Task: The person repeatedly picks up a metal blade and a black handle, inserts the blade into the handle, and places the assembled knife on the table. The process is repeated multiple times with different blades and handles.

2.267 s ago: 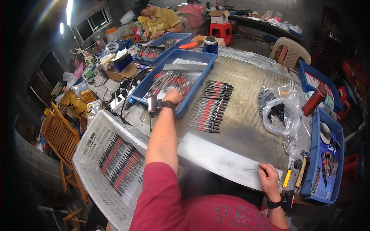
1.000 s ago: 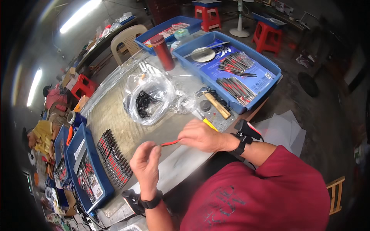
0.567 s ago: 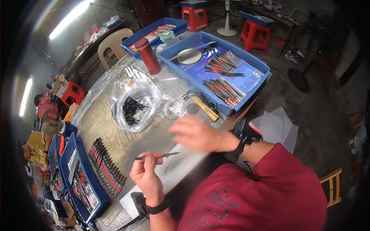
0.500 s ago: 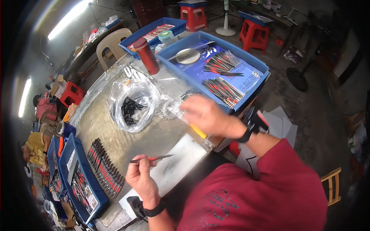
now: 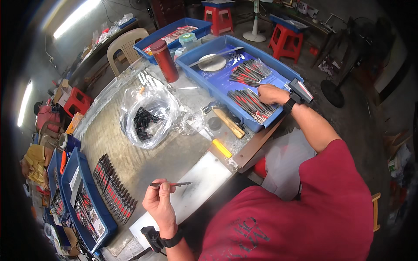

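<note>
Grey wall (image 5: 117, 13), bright tube lights (image 5: 77, 17), beige plastic chair (image 5: 129, 45), red stools (image 5: 288, 37), dark floor (image 5: 355, 143)

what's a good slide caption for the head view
Left hand holds a red-and-black tool over a white board; the right hand is over a blue tray of similar tools.

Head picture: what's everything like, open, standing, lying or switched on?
Left hand: pinching a stick
Right hand: over the tray, grip unclear
Tray: open, sticks inside
Bag: open, black pieces inside
Flask: upright
Hammer: lying down
Lights: on
</note>
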Demonstrator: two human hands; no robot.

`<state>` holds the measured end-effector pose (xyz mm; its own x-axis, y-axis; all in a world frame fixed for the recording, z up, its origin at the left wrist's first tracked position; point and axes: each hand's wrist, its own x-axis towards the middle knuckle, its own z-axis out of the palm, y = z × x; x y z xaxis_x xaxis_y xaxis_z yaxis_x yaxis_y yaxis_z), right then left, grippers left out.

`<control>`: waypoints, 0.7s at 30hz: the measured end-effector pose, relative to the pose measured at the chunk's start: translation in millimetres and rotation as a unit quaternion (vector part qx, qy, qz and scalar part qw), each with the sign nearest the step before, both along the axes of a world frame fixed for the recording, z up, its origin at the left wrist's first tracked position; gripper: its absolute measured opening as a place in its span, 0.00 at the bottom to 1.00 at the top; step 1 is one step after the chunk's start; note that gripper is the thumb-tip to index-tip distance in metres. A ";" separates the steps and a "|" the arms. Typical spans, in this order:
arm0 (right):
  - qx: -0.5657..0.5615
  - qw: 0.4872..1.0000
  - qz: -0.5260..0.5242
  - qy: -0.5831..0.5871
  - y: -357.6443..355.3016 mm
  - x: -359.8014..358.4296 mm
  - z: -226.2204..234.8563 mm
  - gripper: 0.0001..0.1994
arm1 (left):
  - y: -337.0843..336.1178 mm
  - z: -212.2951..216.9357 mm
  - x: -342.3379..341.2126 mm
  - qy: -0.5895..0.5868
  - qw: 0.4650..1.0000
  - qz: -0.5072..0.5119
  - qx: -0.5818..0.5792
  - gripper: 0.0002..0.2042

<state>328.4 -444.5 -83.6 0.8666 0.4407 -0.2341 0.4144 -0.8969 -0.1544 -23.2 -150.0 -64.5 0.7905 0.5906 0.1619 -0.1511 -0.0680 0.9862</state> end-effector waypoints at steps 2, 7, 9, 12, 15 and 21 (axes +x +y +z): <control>0.018 1.000 -0.003 0.003 2.1 2.9 -4.2 0.13 | -0.6 -2.6 -0.6 0.002 1.000 0.004 -0.003 0.06; 0.054 0.990 -0.099 0.084 2.5 6.9 -7.0 0.11 | -2.6 -7.8 -2.8 0.014 1.000 0.006 -0.006 0.06; 0.076 0.984 -0.123 0.107 1.8 9.1 -9.8 0.10 | -4.3 -10.1 -3.1 0.015 1.000 0.004 -0.008 0.06; 0.129 0.977 -0.124 0.120 -0.3 13.7 -17.2 0.09 | -6.8 -11.5 -3.3 0.013 1.000 0.001 -0.010 0.06; 0.168 0.966 -0.124 0.151 -5.1 17.1 -20.9 0.07 | -7.7 -11.2 -3.6 0.014 1.000 0.003 -0.007 0.06; 0.178 0.952 -0.154 0.193 -4.5 12.1 -11.5 0.05 | -8.9 -11.7 -6.9 0.019 1.000 0.003 -0.003 0.06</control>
<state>340.5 -449.0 -95.1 0.8471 0.2900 -0.4453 -0.0101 -0.8290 -0.5591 -30.0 -158.9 -76.1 0.7927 0.5960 0.1280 -0.1126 -0.0632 0.9916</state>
